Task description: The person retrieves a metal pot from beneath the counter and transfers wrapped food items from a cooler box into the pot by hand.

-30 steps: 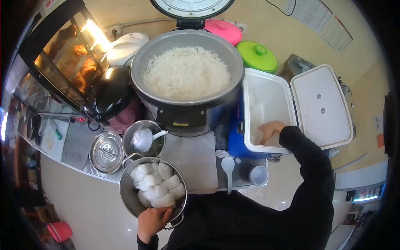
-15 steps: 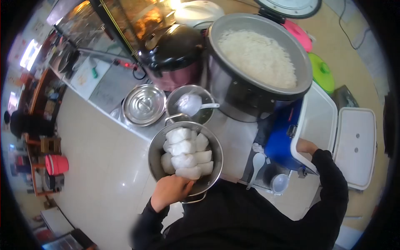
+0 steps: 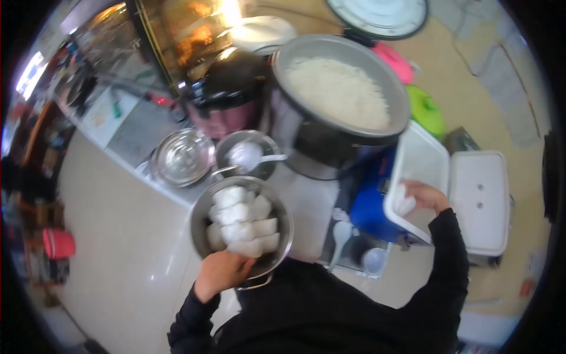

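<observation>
A steel pot (image 3: 285, 239) with loop handles holds several white bundles (image 3: 236, 212) that look like small filled plastic bags. My left hand (image 3: 225, 272) reaches over the pot's near rim, its fingers curled against the closest white bundle (image 3: 244, 248); the fingertips are partly hidden. On the right, my right hand (image 3: 429, 197) is inside the mouth of a blue cooler box (image 3: 368, 203) with a white lining. A white bundle (image 3: 404, 202) like those in the pot hangs from its fingers, slightly blurred.
Beyond the pot stand a large rice cooker (image 3: 342, 138) full of white rice, a steel bowl (image 3: 268, 171) with a scoop, a round steel lid (image 3: 184, 158) and a dark-topped cooker (image 3: 227, 82). The cooler's white lid (image 3: 480, 221) lies folded open. A white rice paddle (image 3: 341, 239) lies near my body.
My right hand has risen from inside the cooler, and a white bundle now shows in its fingers. My left hand keeps its place at the pot. The whole view has shifted.
</observation>
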A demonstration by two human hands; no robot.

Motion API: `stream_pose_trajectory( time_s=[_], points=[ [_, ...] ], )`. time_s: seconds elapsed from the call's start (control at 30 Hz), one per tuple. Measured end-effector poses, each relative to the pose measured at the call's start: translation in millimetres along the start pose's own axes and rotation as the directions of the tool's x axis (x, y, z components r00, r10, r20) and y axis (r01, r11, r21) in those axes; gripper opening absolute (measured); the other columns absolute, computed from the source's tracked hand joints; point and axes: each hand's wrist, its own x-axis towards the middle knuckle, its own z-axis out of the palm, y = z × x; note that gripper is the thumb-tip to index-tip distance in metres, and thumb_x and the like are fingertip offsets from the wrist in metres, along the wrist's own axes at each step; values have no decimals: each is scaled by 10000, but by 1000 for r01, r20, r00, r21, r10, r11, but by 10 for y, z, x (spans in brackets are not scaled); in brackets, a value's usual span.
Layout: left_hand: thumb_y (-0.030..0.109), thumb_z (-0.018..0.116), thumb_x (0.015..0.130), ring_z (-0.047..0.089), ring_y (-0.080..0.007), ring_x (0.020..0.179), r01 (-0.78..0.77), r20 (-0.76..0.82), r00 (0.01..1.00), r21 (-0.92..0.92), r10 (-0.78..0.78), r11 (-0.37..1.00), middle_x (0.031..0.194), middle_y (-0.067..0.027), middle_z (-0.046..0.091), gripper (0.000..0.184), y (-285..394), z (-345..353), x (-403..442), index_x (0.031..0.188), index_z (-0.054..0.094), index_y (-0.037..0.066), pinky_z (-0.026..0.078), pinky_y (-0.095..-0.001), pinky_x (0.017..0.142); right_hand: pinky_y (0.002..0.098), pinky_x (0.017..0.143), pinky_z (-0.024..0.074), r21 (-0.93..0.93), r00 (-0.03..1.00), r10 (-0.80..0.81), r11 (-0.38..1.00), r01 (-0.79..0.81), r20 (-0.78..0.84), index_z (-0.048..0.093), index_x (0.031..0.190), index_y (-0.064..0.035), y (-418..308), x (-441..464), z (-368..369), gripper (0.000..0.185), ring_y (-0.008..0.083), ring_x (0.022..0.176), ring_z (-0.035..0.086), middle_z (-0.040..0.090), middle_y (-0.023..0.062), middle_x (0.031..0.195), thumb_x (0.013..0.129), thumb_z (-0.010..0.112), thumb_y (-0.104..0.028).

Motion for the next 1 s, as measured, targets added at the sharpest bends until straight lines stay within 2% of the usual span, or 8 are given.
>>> stream_pose_trajectory(
  time_s=[0.2, 0.4, 0.53, 0.67, 0.73, 0.87, 0.97, 1.0],
  points=[
    [380, 559, 918, 642, -362, 682, -25, -31, 999, -26, 24, 999, 696, -155, 656, 288, 58, -27, 23, 863, 736, 160, 509, -471, 636, 433, 736, 604, 178, 822, -526, 806, 564, -219, 426, 1315, -97, -353, -1009, 254, 497, 258, 1001, 655, 591, 116, 1150, 860, 593, -206],
    [393, 435, 992, 625, -391, 715, -3, 29, 1000, -34, 4, 999, 699, -177, 639, 421, 38, -68, 0, 814, 714, 132, 484, -507, 641, 315, 585, 578, 214, 711, -695, 683, 699, -104, 340, 1352, -115, -364, -821, 1347, 628, 233, 927, 660, 578, 136, 1151, 853, 698, -249],
    [536, 284, 1012, 623, -419, 773, 78, 64, 996, -263, -64, 962, 733, -209, 649, 631, 50, -115, -16, 876, 739, 121, 488, -485, 730, 251, 470, 522, 366, 804, -576, 787, 497, 147, 309, 1382, -146, -428, -341, 2260, 605, 193, 832, 660, 563, 128, 1188, 893, 660, -208],
    [583, 177, 1014, 666, -338, 908, 99, 255, 967, -405, 8, 909, 869, -204, 695, 780, -119, -151, 90, 1039, 715, 20, 496, -372, 870, 223, 532, 509, 380, 785, -428, 886, 267, 447, 425, 1357, -143, -417, 95, 2771, 547, 171, 842, 654, 546, 108, 1245, 887, 692, -229],
    [601, 144, 1007, 656, -321, 997, 92, 279, 959, -480, 52, 872, 982, -196, 701, 829, -187, -157, 112, 1074, 693, -17, 476, -347, 940, 233, 577, 520, 330, 673, -499, 867, 374, 546, 407, 1378, -145, -326, 304, 2878, 623, 163, 835, 654, 552, 106, 1236, 851, 733, -204],
    [609, 107, 1002, 639, -299, 1060, 118, 323, 944, -523, 68, 844, 1085, -179, 688, 862, -231, -142, 157, 1129, 662, -38, 456, -338, 986, 260, 652, 533, 109, 706, -241, 968, 227, 666, 424, 1372, -110, -507, 277, 2995, 734, 158, 816, 667, 566, 107, 1210, 754, 818, -142],
    [617, 73, 995, 643, -274, 1030, 117, 338, 935, -575, 105, 809, 1071, -170, 685, 883, -271, -150, 198, 1149, 655, -30, 465, -337, 969, 315, 650, 538, -284, 726, -258, 797, 533, 637, 523, 1249, -59, -557, 366, 3120, 588, 211, 783, 695, 644, 142, 1076, 783, 790, -300],
    [621, 59, 992, 644, -265, 1020, 121, 349, 930, -592, 118, 797, 1066, -167, 684, 894, -255, -201, 191, 1155, 652, -28, 468, -336, 963, 334, 645, 538, -440, 714, -321, 611, 658, 622, 545, 1193, -52, -537, 373, 3190, 543, 237, 771, 696, 656, 152, 1006, 801, 750, -367]
  ],
)
